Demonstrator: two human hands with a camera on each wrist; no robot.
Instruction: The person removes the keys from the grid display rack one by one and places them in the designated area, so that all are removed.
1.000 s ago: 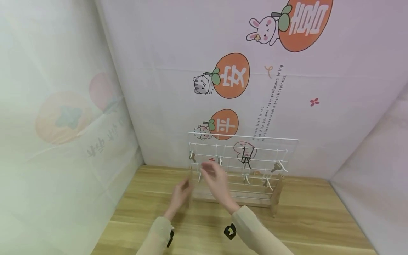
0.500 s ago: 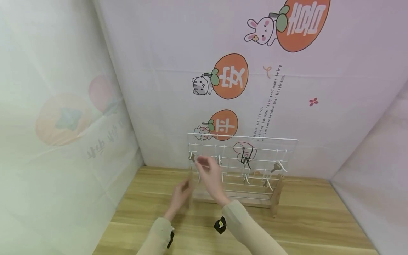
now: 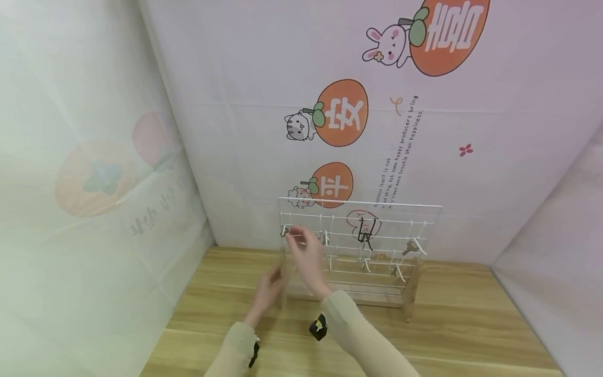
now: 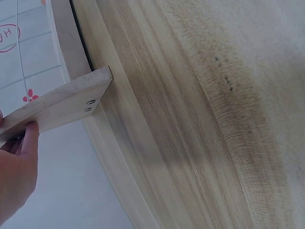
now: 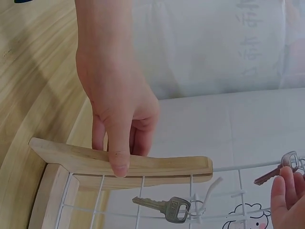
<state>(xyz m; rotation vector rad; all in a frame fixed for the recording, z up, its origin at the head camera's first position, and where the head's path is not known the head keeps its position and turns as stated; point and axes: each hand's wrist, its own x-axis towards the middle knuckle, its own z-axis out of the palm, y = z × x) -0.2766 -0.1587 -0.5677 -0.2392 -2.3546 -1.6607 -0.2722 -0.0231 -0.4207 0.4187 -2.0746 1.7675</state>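
A white wire grid rack (image 3: 359, 202) with wooden side posts stands on the table, keys hanging from its hooks. My left hand (image 3: 269, 287) grips the left wooden post (image 4: 62, 102), fingers on one side and thumb on the other in the right wrist view. Up at the top left hook, my right hand (image 3: 306, 254) has its fingertips right at a metal key (image 5: 269, 175), which hangs tilted by its ring. Thumb and fingers are apart there. Lower on the same side, another key (image 5: 176, 210) hangs from a white hook (image 5: 213, 191).
At the rack's upper right hangs another key (image 3: 410, 246). A black wire holder (image 3: 365, 233) is hooked near the middle, and several white hooks line the lower rows. The wood-grain table (image 3: 452, 324) meets printed cloth walls (image 3: 245, 157) at the back and sides.
My right hand has moved left and slightly up along the rack, to the key at the top left hook. The left hand has stayed on the post.
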